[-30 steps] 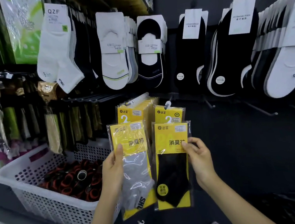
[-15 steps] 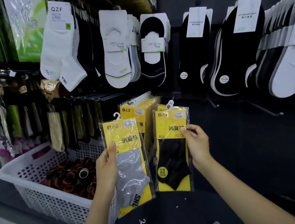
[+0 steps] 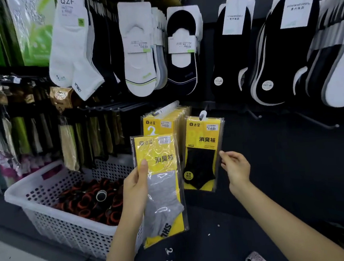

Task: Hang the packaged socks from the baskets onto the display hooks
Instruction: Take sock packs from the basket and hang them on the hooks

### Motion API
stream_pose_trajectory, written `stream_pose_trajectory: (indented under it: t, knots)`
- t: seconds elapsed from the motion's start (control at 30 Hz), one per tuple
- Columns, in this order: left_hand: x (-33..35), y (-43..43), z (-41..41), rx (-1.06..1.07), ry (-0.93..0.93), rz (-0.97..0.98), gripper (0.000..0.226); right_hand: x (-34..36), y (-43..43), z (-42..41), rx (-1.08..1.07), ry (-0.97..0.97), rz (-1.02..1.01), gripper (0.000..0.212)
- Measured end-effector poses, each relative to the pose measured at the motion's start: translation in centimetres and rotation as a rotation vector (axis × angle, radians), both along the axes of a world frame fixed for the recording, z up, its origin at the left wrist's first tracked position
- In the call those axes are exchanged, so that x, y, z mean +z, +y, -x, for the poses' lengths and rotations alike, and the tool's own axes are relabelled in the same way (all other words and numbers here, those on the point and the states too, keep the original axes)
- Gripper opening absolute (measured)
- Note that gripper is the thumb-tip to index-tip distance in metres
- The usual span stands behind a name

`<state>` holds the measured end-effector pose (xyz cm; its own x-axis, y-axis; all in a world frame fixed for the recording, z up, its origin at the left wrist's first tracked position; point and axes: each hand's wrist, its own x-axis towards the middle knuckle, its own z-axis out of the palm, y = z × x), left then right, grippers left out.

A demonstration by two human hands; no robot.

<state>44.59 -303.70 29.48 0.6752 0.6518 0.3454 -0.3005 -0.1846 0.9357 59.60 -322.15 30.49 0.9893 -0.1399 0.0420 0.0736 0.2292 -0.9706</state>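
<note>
Our right hand (image 3: 234, 166) now releases the hooked yellow black-sock packet (image 3: 203, 154); our left hand (image 3: 134, 186) grips the glossy grey-sock packet (image 3: 164, 194), which may slip.

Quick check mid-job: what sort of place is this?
Most likely a shop's sock aisle: carded socks hang in rows, yellow sock packs fill a peg, and a white stock basket sits below.
</note>
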Motion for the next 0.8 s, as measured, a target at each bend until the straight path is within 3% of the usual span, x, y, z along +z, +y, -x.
stream_pose_trajectory:
  t: [0.1,0.17,0.3,0.4,0.6,0.8]
  knots:
    - [-0.2,-0.5,-0.4,-0.038,0.009,-0.006,0.058,-0.7,-0.3,1.4,0.081,-0.017,0.035,0.014]
    - [-0.3,-1.1,-0.7,-0.088,0.013,0.001,0.044,-0.7,0.0,2.8,0.227,-0.026,0.001,0.013]
    - [-0.6,-2.8,-1.3,-0.212,0.035,-0.016,0.041,-0.6,1.1,5.2,0.487,-0.067,-0.004,0.022]
    - [-0.7,-3.9,-1.5,-0.281,0.016,-0.019,0.032,-0.6,1.4,6.3,0.574,-0.095,0.001,0.027]
    - [-0.8,-5.1,-1.7,-0.404,-0.002,0.059,0.034,-0.2,0.4,6.2,0.456,-0.142,-0.071,0.013]
    - [-1.6,-5.5,-2.4,-0.435,0.121,-0.006,0.054,2.1,-1.2,4.7,0.258,-0.173,-0.153,0.010]
